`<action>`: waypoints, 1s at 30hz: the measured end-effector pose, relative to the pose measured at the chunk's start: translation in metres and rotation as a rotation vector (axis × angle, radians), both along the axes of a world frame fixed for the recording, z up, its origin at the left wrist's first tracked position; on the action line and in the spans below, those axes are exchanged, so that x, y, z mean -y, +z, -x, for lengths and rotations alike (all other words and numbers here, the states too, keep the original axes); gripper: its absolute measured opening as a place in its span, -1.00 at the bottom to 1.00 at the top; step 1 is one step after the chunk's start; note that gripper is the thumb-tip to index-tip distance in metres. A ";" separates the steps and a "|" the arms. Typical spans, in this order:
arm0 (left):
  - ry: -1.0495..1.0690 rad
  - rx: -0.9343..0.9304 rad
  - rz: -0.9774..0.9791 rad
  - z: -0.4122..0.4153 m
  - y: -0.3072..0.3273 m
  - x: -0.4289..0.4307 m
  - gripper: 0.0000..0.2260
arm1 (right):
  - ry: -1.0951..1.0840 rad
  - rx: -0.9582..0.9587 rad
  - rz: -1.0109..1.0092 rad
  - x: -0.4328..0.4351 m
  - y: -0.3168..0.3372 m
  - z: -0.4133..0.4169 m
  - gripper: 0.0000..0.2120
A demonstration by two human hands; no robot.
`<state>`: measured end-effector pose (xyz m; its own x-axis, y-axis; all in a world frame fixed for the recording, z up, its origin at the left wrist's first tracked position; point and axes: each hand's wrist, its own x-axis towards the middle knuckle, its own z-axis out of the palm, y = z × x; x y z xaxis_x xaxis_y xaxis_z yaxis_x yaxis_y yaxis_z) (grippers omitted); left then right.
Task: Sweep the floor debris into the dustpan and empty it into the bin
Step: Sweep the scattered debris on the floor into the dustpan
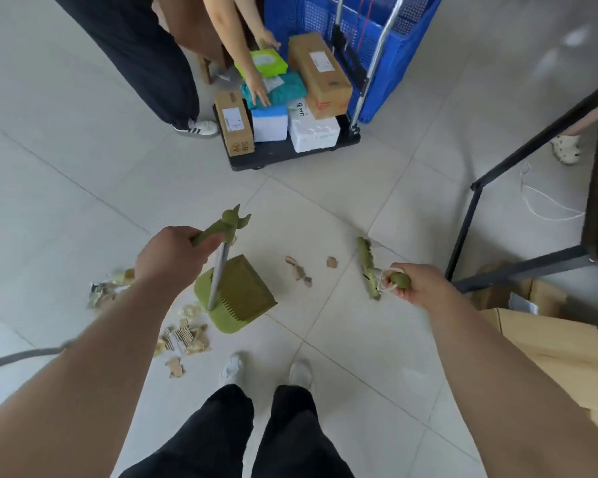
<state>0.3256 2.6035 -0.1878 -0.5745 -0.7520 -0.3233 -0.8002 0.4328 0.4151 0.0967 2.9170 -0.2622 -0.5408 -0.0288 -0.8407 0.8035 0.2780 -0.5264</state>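
Arms outstretched — left hand (170, 260) grips dustpan (246, 291) by its handle, right hand (416, 284) seemingly clutches broom (367, 265).

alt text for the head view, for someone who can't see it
Seen from above, a person's left hand grips the handle of a green dustpan, the right hand a green broom. Around them cardboard scraps lie on the tiled floor; beyond, another person handles parcels on a cart.

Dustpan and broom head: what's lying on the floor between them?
A few brown cardboard scraps lie scattered between the dustpan and the broom head, as the head view shows.
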 end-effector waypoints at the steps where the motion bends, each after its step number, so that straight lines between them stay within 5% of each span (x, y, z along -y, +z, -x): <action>1: 0.028 -0.005 0.002 -0.003 0.001 -0.002 -0.56 | 0.029 -0.006 0.000 0.007 -0.003 0.004 -0.65; 7: 0.229 0.007 0.002 -0.033 0.003 -0.020 -0.56 | 0.213 0.066 0.078 0.067 0.000 -0.006 -0.97; 10: 0.350 -0.004 -0.017 -0.054 0.005 -0.029 -0.59 | 0.365 0.081 0.072 0.093 0.007 -0.018 -0.85; 14: 0.489 -0.048 -0.016 -0.085 0.008 -0.039 -0.59 | 0.449 0.119 0.125 0.126 0.014 -0.048 -0.98; 21: 0.665 -0.055 -0.018 -0.130 0.010 -0.047 -0.59 | 0.627 0.195 0.183 0.179 0.020 -0.107 -0.89; 30: 0.773 -0.060 -0.046 -0.175 0.004 -0.028 -0.59 | 0.559 0.139 0.234 0.212 0.042 -0.083 -0.79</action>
